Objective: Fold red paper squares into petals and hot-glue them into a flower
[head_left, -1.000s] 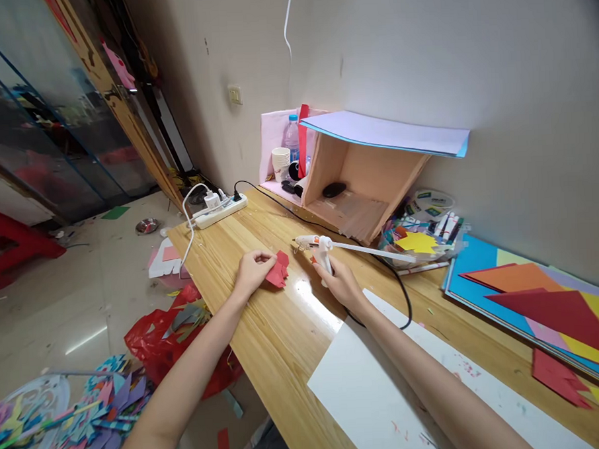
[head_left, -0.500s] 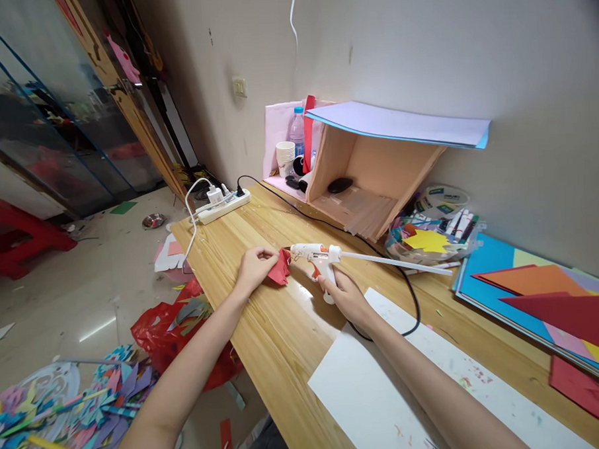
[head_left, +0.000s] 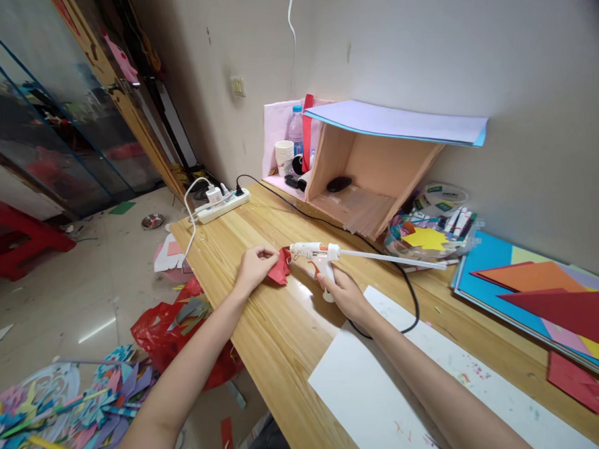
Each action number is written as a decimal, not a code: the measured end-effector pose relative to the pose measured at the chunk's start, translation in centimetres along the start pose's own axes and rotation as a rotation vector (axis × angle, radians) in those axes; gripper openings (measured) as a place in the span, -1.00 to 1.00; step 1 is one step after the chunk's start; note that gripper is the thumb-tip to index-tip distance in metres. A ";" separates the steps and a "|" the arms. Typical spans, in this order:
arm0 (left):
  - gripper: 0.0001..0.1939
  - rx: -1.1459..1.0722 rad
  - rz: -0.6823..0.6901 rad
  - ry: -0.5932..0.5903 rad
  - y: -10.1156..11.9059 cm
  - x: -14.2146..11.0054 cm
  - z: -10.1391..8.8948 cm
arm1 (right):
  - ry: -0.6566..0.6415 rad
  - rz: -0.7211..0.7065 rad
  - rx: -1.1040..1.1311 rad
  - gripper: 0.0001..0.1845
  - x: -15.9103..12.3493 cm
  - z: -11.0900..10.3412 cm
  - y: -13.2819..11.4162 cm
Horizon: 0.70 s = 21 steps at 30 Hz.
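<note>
My left hand [head_left: 254,266] is closed on a folded red paper piece [head_left: 280,268] and holds it down on the wooden table [head_left: 264,332]. My right hand [head_left: 341,292] grips the handle of a white hot glue gun [head_left: 316,253]. Its nozzle points left and touches the red paper's upper edge. A long glue stick [head_left: 395,260] pokes out of the gun's back toward the right. The gun's black cord [head_left: 412,299] loops over the table behind my right wrist.
A white sheet [head_left: 371,387] lies in front of me. Coloured paper sheets [head_left: 540,287] are stacked at right, beside a bowl of scraps [head_left: 424,242]. A wooden shelf box [head_left: 361,175] and power strip [head_left: 222,207] stand at the back. Paper cuttings [head_left: 64,407] and a red bag [head_left: 160,336] litter the floor.
The glue gun moved left from beside the paper until its nozzle met the red piece. My left hand stayed on the paper. The view shifted slightly.
</note>
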<state>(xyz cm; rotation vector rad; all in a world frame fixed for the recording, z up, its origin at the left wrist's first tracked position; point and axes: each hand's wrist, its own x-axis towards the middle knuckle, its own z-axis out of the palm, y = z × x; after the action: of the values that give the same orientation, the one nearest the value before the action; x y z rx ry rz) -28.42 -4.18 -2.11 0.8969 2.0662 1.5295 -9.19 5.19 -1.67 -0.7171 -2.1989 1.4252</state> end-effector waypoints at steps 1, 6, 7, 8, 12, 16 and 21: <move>-0.85 0.001 0.000 0.000 0.0 0.0 0.0 | 0.000 0.001 0.000 -0.71 0.0 0.0 0.0; -0.85 0.008 -0.006 0.000 0.1 0.0 0.0 | 0.003 0.008 -0.004 -0.72 0.0 0.1 0.2; -0.85 0.009 -0.008 0.001 0.1 0.0 0.0 | 0.004 0.008 -0.004 -0.72 0.0 0.1 0.2; -0.85 0.010 -0.008 0.001 0.1 0.0 0.0 | 0.004 0.008 -0.002 -0.72 0.0 0.1 0.2; -0.84 0.010 -0.008 -0.006 0.1 0.0 0.0 | 0.007 0.007 0.010 -0.72 0.0 0.1 0.2; -0.83 0.014 -0.010 -0.001 0.2 0.0 -0.1 | 0.007 0.000 0.002 -0.71 0.1 0.1 0.3; -0.83 0.015 -0.006 0.008 0.2 0.0 -0.2 | 0.001 0.007 0.001 -0.71 0.0 0.1 0.2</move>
<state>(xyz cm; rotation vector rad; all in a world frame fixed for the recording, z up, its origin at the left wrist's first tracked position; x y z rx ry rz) -28.51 -4.23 -1.84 0.8906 2.0872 1.5191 -9.19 5.23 -1.89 -0.7257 -2.1966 1.4286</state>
